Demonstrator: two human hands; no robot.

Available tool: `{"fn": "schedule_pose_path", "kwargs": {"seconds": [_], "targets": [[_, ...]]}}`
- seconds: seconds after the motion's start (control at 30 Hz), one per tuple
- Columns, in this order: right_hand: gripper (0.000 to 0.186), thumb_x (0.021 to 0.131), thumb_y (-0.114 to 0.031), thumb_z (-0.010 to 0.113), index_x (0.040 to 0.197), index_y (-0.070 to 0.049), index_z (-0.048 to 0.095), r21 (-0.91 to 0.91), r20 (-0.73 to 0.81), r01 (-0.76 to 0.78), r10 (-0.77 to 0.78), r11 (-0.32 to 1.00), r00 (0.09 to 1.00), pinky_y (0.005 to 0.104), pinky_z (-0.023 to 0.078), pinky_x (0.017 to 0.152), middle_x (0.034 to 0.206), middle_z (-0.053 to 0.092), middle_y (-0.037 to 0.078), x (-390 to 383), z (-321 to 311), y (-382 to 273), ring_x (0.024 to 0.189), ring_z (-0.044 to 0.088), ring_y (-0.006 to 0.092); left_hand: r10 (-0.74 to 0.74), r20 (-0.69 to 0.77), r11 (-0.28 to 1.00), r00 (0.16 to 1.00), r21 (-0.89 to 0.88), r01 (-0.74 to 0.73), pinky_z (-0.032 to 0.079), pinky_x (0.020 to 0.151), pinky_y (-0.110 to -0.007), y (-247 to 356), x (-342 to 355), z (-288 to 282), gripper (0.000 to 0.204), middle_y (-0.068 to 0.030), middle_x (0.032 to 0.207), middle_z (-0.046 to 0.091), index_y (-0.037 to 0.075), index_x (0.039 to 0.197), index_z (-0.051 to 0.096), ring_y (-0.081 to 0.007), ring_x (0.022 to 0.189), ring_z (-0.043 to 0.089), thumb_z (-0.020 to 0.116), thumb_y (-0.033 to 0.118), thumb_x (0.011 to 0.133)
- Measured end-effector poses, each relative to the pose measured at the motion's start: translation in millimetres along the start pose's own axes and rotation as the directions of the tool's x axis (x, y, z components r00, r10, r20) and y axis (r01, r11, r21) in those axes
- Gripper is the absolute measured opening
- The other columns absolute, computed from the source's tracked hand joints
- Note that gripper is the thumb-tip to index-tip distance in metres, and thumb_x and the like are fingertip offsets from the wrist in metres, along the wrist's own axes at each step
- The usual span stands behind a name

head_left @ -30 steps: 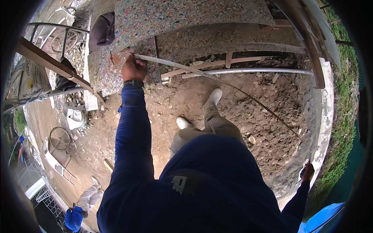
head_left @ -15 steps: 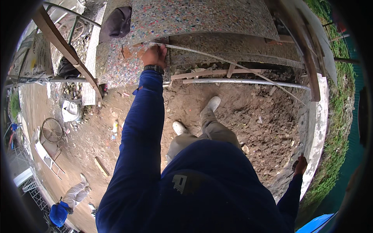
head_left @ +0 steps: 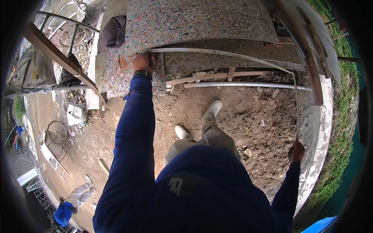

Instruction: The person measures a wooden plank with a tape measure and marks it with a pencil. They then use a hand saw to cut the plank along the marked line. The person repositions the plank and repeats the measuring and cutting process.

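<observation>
A tape measure's long pale blade (head_left: 217, 53) stretches between my hands. My left hand (head_left: 143, 62) is closed on the blade's end, against the lower speckled board (head_left: 110, 73). From there the blade runs right below the front edge of the upper speckled board (head_left: 202, 19), then kinks sharply near the wooden post and comes back toward me. Out at the right, my right hand (head_left: 297, 152) is closed around the dark tape measure case (head_left: 290, 152), mostly hidden by the fingers.
A metal pipe (head_left: 248, 84) and wooden strips lie beyond my boots on loose soil. Wooden posts (head_left: 314, 77) stand at right and left. A dark cloth (head_left: 112, 33) rests on the boards. Low concrete edging (head_left: 324, 128) borders grass. Another person (head_left: 66, 211) is at lower left, near a wheelbarrow (head_left: 54, 155).
The blade, straight and slanting before, now bows and has a sharp bend at the right. My left hand has shifted left and slightly nearer; my right hand has moved slightly farther away.
</observation>
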State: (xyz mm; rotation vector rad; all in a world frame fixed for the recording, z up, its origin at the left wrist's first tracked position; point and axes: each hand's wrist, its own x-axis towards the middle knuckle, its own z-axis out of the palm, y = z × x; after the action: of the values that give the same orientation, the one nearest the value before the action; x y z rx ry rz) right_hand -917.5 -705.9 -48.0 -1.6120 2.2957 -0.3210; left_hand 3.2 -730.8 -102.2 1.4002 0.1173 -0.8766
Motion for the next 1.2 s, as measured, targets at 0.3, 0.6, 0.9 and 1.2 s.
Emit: {"fn": "schedule_pose_path", "kwargs": {"seconds": [0.3,0.6,0.9,1.2], "targets": [[0.044,0.111,-0.038,0.063,0.088,-0.001,0.073,0.01,0.077,0.032,-0.032,0.999,0.997,0.0426,0.049,0.068,0.071,0.068,0.009,24.5,28.1,-64.6,0.07,0.067,0.0223,-0.031,-0.159,0.992,0.987,0.117,0.051,0.047,0.05,-0.033,13.6,4.8,-9.9,0.01,-0.0067,0.086,0.074,0.01,0.111,0.07,-0.0141,0.062,0.062,0.063,0.013,0.104],[0.043,0.109,-0.038,0.063,0.092,0.0,0.075,-0.057,0.074,0.085,-0.081,0.995,0.994,0.0557,0.051,0.072,0.08,0.07,0.024,15.7,58.8,-61.0,0.076,0.067,0.0463,0.069,-0.152,0.967,0.986,0.254,-0.029,0.042,0.046,-0.034,19.1,3.1,1.3,0.018,-0.0093,0.084,0.072,0.011,0.114,0.067,-0.0163,0.055,0.056,0.054,0.023,0.109],[0.039,0.104,-0.044,0.067,0.095,-0.007,0.078,-0.064,0.005,-0.017,0.017,0.998,1.0,0.0573,0.054,0.073,0.085,0.074,0.024,-12.3,60.0,-122.0,0.08,0.071,0.0489,0.027,-0.152,0.978,0.988,0.209,0.005,0.049,0.05,-0.029,23.6,55.5,-49.0,0.011,-0.0015,0.081,0.069,0.015,0.103,0.072,-0.0124,0.06,0.059,0.064,0.023,0.105],[0.04,0.106,-0.043,0.065,0.092,-0.007,0.076,0.043,-0.017,-0.033,0.034,0.999,0.999,0.0569,0.056,0.075,0.082,0.073,0.022,-28.8,73.1,-150.9,0.08,0.072,0.047,-0.042,-0.129,0.987,0.991,0.146,0.061,0.053,0.05,-0.024,35.2,46.7,-34.8,0.012,0.0002,0.082,0.068,0.013,0.101,0.071,-0.0104,0.061,0.062,0.061,0.017,0.107]]}}
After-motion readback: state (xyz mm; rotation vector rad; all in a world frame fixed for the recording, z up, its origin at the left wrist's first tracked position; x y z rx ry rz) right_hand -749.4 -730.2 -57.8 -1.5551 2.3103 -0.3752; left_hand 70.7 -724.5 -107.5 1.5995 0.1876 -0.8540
